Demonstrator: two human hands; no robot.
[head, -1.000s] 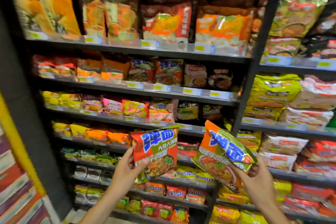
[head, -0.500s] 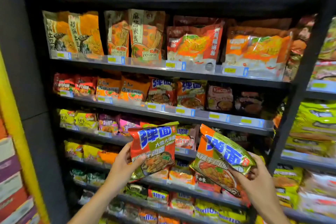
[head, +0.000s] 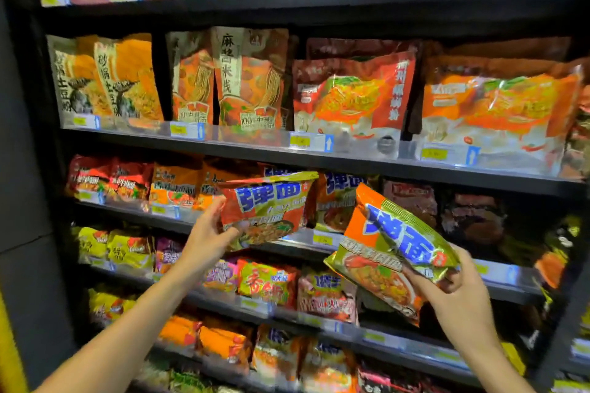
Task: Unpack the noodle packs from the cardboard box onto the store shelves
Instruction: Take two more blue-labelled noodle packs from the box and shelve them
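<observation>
My left hand (head: 209,234) grips a red and green noodle pack (head: 266,206) with blue characters by its lower left corner, holding it up against the third shelf (head: 319,238), in front of matching packs (head: 335,201). My right hand (head: 455,293) pinches a second noodle pack (head: 389,252) of the same kind at its lower right edge; it is tilted and hangs in front of the shelf below. The cardboard box is out of view.
Black store shelves (head: 287,150) packed with noodle packs fill the view, with price tags along clear front rails. A darker gap (head: 472,217) lies right of the matching packs. A dark wall panel (head: 25,201) bounds the left side.
Both hands have risen with their packs toward the third shelf, and the view has tilted upward. The left pack now sits in front of the matching row.
</observation>
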